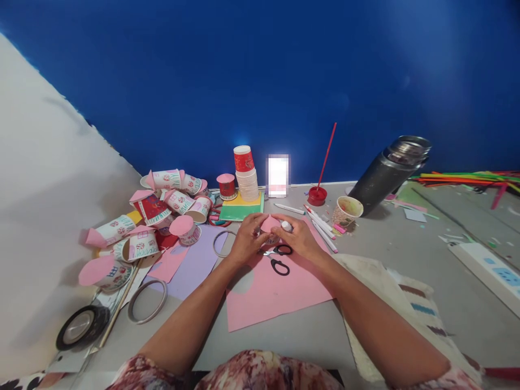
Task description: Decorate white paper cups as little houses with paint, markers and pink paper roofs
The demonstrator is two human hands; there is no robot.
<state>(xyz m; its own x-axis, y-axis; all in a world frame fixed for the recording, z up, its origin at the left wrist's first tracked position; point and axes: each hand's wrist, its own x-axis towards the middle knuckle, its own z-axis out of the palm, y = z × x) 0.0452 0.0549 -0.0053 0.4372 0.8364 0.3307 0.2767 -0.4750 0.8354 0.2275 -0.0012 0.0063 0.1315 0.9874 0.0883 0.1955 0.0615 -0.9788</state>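
Left hand [246,238] and right hand [298,236] together grasp a cup [270,230] capped with a pink disc, above the pink sheet [276,287]. Right fingers also clench a glue stick [286,226]. Scissors [277,258] lie just below.

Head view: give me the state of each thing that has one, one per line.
Left hand: gripping the pink disc.
Right hand: on the disc, holding a glue stick.
Pink disc: held between both hands, over a cup.
Scissors: lying on the pink sheet, blades closed.
Cup stack: upright.
Flask: tilted, lid off.
Decorated cups: mostly tipped over.
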